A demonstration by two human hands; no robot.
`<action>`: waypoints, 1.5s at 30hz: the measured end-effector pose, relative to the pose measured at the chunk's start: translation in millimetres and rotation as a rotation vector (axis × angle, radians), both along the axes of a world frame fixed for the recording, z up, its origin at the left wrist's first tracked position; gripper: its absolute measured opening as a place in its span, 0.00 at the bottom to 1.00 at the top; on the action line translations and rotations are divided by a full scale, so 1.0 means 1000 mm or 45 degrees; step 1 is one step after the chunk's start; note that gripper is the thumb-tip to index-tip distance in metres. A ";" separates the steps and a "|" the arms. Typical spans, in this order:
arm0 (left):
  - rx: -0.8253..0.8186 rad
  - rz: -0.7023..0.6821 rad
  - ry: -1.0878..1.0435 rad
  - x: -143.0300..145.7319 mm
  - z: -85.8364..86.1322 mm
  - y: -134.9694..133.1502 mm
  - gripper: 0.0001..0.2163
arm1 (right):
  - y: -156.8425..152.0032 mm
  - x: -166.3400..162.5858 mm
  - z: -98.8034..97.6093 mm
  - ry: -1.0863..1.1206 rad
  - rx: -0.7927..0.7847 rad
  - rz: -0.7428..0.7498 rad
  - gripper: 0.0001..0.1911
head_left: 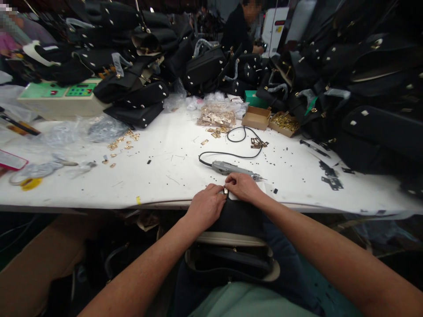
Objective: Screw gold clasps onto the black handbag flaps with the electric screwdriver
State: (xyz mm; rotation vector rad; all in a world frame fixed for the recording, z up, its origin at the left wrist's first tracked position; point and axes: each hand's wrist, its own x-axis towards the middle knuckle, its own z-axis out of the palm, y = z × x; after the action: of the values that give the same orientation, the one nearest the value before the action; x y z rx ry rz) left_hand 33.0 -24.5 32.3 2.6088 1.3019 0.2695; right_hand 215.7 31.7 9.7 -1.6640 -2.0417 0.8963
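Note:
A black handbag (243, 218) lies across my lap, its pale-lined opening towards me and its far end at the table edge. On that far end sits a small gold metal fitting (226, 191), between my two hands. My left hand (208, 203) is closed at the flap beside the fitting, fingertips touching it. From the other side my right hand (243, 186) pinches at the fitting's upper edge; what its fingertips hold is hidden. Just beyond my hands a grey electric screwdriver (234, 169) rests on the table, bit pointing right.
The white table (172, 149) carries gold fittings (216, 115), a cardboard box (256, 118), a box of small gold parts (284, 123) and black plates (330, 176). The screwdriver's cord (231, 154) loops behind it. Black bags (205, 66) pile along the back. A person (236, 28) works beyond.

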 end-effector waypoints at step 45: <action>0.195 -0.001 -0.266 -0.011 -0.032 0.004 0.12 | 0.167 0.169 0.021 -0.272 0.087 -0.406 0.07</action>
State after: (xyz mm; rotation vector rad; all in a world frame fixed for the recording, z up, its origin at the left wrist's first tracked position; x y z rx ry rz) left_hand 22.4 -20.3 0.4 2.6172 1.2532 0.6464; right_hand 384.7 199.0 30.2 -2.0451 -1.8336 0.5559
